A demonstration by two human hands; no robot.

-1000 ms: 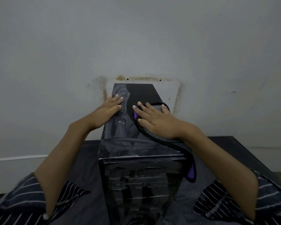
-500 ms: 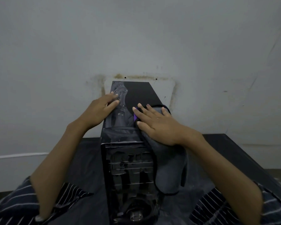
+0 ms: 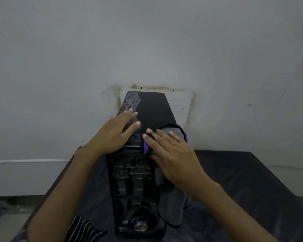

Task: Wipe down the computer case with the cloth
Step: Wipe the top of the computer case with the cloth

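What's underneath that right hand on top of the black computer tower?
A grey cloth with purple edging lies under the right hand, draped over the black computer case and hanging down its front. The case surface beneath the cloth is hidden.

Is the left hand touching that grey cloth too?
Apart. In the head view the left hand rests flat on the black computer case, with bare case showing between it and the purple-edged grey cloth.

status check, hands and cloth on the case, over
Left hand flat on the computer case top. Right hand pressing grey cloth at the near edge. Water droplets far left. Nothing blocking.
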